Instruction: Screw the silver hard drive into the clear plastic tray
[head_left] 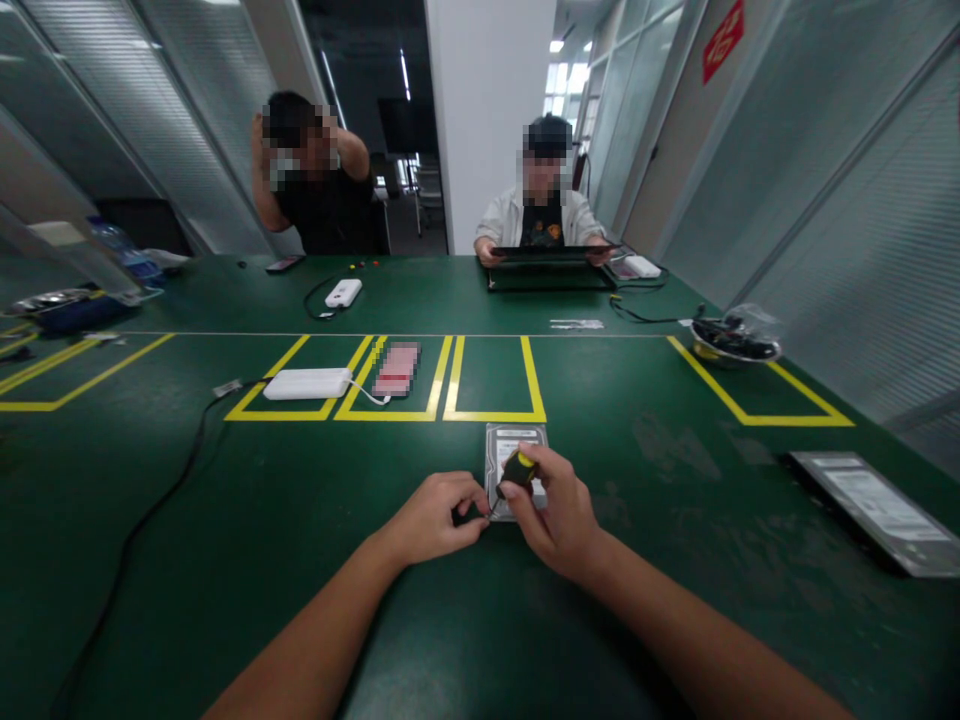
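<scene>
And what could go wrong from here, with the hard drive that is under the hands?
The screwdriver is tilted in the right hand, so its tip might slip and scratch the hard drive. The left hand has fingertips close to that tip; a slip could poke them. The drive lies on the smooth green table, so it may slide.
</scene>
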